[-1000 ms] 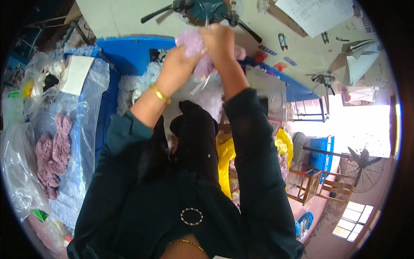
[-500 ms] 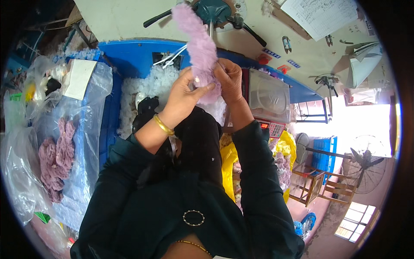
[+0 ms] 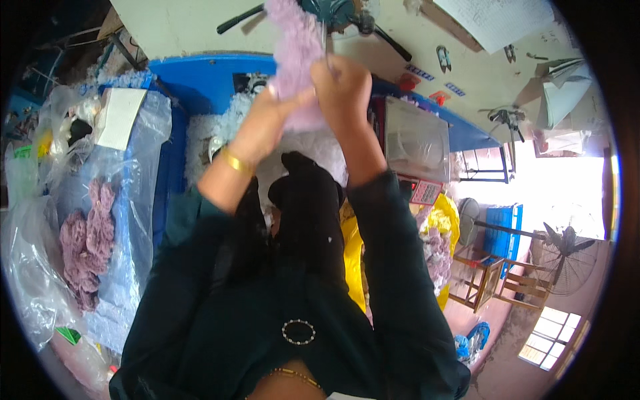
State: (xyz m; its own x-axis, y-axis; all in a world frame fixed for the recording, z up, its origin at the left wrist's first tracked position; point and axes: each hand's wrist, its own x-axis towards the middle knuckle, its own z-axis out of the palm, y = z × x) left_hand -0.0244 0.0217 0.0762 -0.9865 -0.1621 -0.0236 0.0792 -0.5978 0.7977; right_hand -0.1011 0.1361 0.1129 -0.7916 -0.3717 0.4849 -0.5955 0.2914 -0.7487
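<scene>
near 12 o'clock, a long lilac plush piece (image 3: 297, 50) runs from the upper edge of the view down between the person's two hands, both grasping it. the left hand (image 3: 267, 123), at 11 o'clock, wraps its lower part, with the thumb laid across; a gold bangle (image 3: 238, 162) circles that wrist. the right hand (image 3: 343, 83), just past 12, is curled tight against the side of the piece; its fingertips are blurred.

just beside the plush a thin metal tube (image 3: 325, 41) comes down from a dark green machine (image 3: 328, 9); whether the tube enters the piece cannot be told. the machine stands on a cream table (image 3: 200, 30), with metal snips (image 3: 443, 59) lying between 1 and 2 o'clock.

at 2 o'clock sits a weighing scale (image 3: 417, 143) under a clear cover. white stuffing (image 3: 205, 143) is heaped at 10 o'clock. toward 9, mauve plush pieces (image 3: 87, 247) lie on clear plastic sheeting (image 3: 127, 240) beside a blue wall. at 3, a yellow bag (image 3: 448, 215) holds more mauve plush.
</scene>
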